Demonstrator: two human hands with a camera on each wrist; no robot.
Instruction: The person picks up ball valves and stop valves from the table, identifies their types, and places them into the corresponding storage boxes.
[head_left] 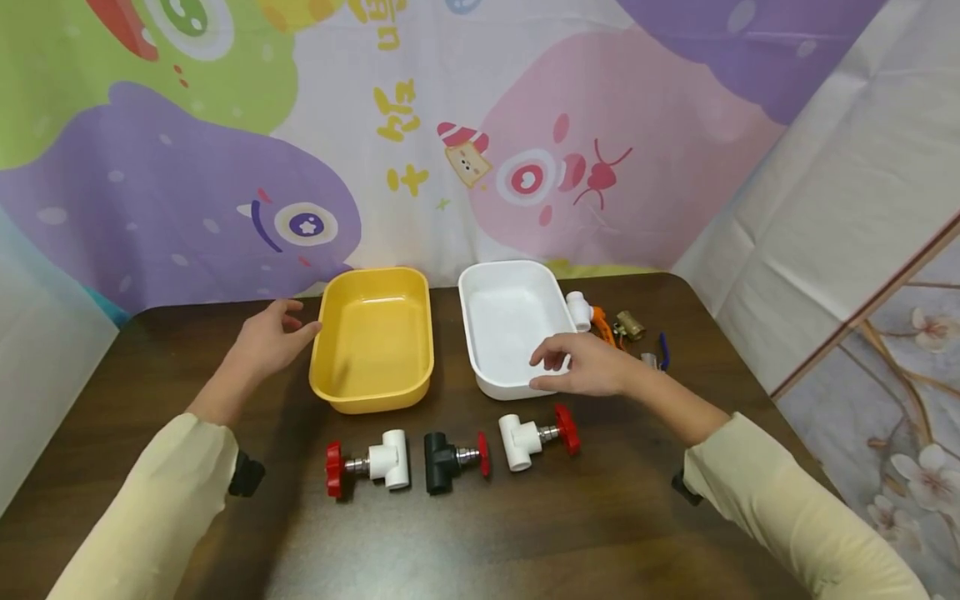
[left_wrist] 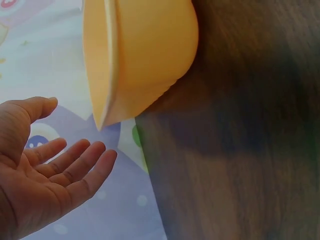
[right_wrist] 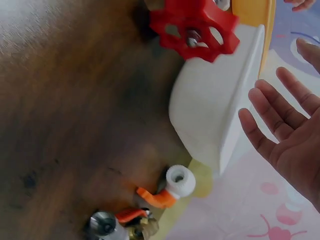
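Observation:
My left hand hovers at the left side of the yellow tray, its fingers loosely spread and holding nothing. In the left wrist view that palm is apart from the tray wall. Over the right side of the white tray is my right hand, fingers relaxed with nothing between them. The right wrist view has the hand beside the white tray's rim. In front of the trays lie two white tee valves with red handwheels, and a black valve between them.
Right of the white tray lie a white ball valve with an orange lever, a brass valve and a metal valve with a blue lever. A cartoon-printed cloth hangs behind the brown table.

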